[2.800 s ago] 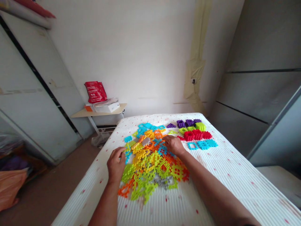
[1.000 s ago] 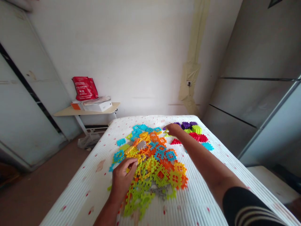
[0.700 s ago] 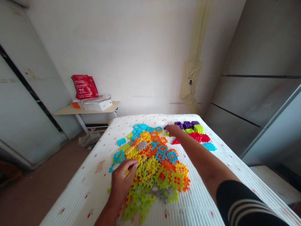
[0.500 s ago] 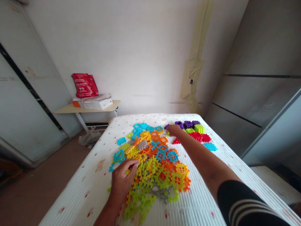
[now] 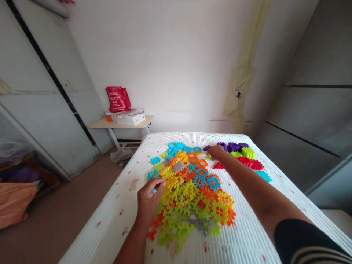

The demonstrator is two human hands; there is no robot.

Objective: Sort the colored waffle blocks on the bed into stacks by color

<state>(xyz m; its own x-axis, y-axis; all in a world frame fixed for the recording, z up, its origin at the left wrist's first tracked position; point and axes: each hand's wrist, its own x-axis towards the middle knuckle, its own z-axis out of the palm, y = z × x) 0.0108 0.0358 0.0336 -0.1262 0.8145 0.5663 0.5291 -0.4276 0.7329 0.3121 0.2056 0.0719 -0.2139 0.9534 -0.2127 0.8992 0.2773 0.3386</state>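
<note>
Reaching past the mixed pile, our right hand is just off its far right side, low by a small green piece. The back of the hand hides most of the fingers, so we cannot tell whether they grip anything. Our left hand is at the pile's left edge, fingers curled and thumb near the forefinger — whether it holds a piece, we cannot tell.

Right of the pile's far end, pieces are grouped by colour: purple pieces farthest, then a green stack, a red row and blue pieces nearest us. A lone purple piece and a red piece lie closer to the pile.

To do this well, we'd pinch or let go with the fingertips alone, keeping each piece level — those toothed edges probably snag on their neighbours. We'd also carry the right forearm high, since a dropped elbow could scatter the groups right of the pile.
</note>
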